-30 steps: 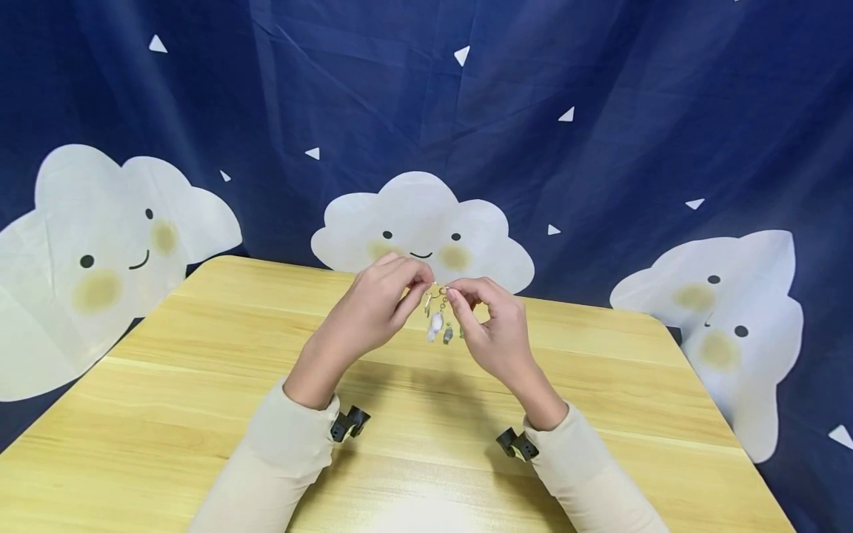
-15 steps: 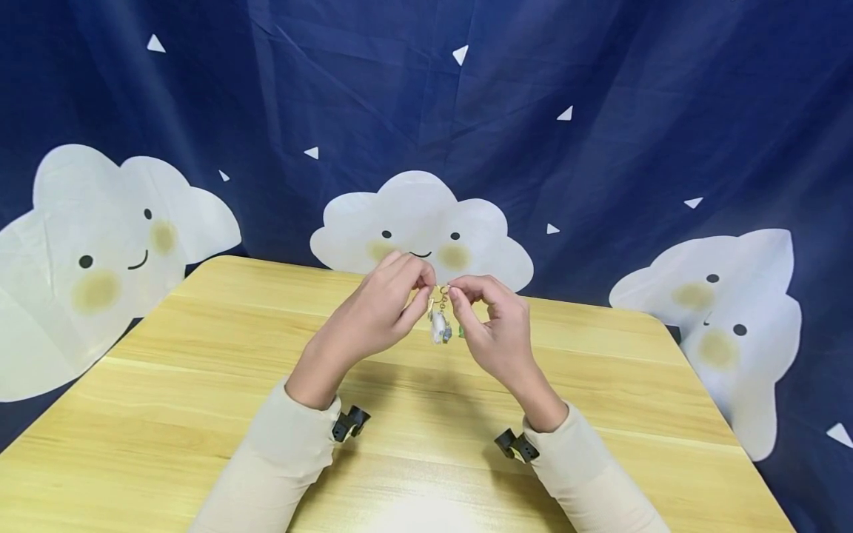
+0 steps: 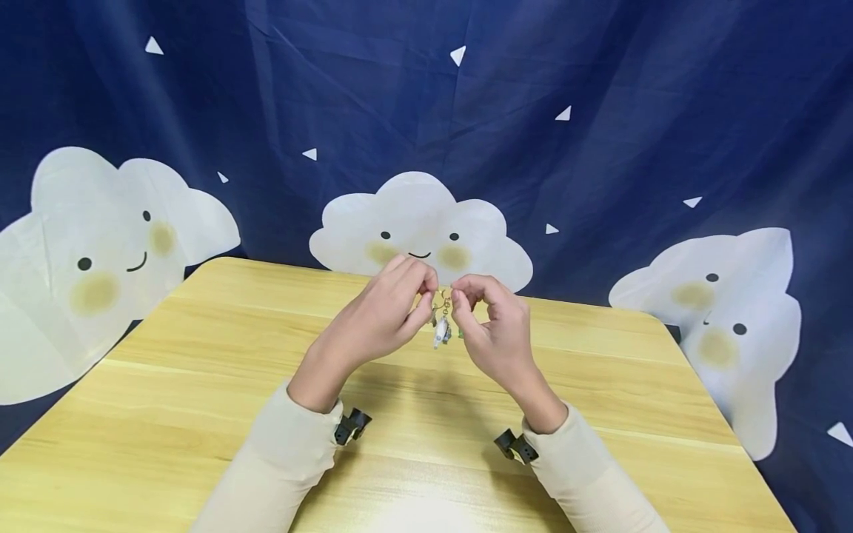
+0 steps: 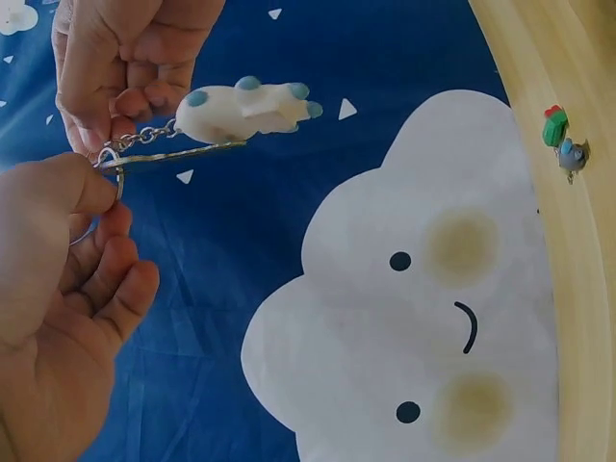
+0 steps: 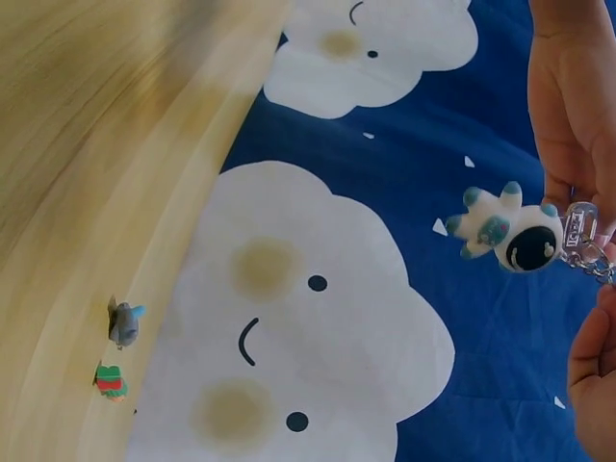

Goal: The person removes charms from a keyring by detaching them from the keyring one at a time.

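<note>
Both hands hold a keyring above the table's far edge. In the left wrist view, my left hand pinches the metal ring between thumb and fingers. My right hand pinches the ring's other side, its fingertips close to the left ones. From the ring, on a short chain, hangs a white astronaut charm with blue hands and feet and a dark visor. Beside it hangs a clear tag. A thin flat piece shows edge-on next to the charm. The fingers partly hide the ring.
On the far part of the wooden table stand a small grey figure and a green and red figure, close together. A blue curtain with white clouds hangs behind the table.
My left hand has shifted slightly right, closer to the right hand. The hanging charm has swung a little right and turned, now overlapping the grey figure in the head view.
</note>
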Motion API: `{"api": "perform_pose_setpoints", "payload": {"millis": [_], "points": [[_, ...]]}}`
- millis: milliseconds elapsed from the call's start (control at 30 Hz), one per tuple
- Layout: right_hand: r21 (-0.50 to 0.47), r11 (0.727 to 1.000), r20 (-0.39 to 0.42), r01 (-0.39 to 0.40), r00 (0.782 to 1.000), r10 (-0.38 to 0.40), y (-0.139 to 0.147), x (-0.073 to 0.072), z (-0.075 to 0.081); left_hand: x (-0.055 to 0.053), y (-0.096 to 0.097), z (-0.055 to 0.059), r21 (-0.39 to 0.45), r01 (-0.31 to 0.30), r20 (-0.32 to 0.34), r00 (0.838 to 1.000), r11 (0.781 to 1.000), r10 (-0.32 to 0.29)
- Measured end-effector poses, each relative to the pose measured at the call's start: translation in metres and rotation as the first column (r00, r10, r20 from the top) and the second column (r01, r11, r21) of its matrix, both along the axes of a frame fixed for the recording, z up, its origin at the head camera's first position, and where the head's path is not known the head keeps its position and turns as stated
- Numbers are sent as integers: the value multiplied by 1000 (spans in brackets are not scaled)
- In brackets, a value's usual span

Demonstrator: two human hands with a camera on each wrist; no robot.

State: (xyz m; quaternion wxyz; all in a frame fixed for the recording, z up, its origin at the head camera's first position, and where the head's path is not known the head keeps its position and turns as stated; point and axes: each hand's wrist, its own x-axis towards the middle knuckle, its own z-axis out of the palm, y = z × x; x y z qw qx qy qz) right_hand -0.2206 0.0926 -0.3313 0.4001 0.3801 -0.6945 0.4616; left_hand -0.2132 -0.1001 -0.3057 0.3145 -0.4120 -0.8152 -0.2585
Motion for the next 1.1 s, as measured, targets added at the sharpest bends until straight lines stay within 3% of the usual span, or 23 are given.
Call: {"api": "perform_pose_setpoints", "payload": {"millis": [300,833,1100], "points": [[12,1000,-25,20,999,-20,0,1,-1,1,2,0,-13,-6,-2,1000,1000,6],[33,998,-61,44,997,-42,0,4,4,1,1,0,2,-9,-81,997,1000,9],[56,997,-76,47,996,-43,0,4,3,2,2,1,6,-13,-80,997,1000,13]]}}
